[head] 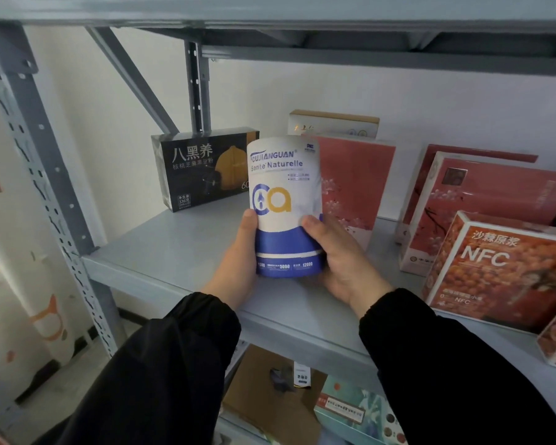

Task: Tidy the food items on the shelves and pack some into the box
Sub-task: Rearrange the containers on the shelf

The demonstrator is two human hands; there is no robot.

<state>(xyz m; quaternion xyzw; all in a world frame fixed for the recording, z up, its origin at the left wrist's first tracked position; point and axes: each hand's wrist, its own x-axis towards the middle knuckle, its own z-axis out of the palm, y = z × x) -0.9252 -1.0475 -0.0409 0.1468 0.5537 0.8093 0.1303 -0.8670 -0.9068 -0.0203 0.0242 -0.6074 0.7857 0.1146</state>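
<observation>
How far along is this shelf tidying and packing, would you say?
Early to midway, I'd guess. Done: the black box and a pink box stand upright at the back of the shelf. In hand: the left hand and right hand hold a white-and-blue can over the shelf. Left: the other pink boxes lean, the NFC box sits askew, and the cardboard box below holds little.

One wide-angle head cam, fwd & slightly down, v. close to grey shelf (180, 252)

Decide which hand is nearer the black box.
Left. The left hand holds the calcium canister on the side toward the black box; the right hand holds its far side.
</observation>
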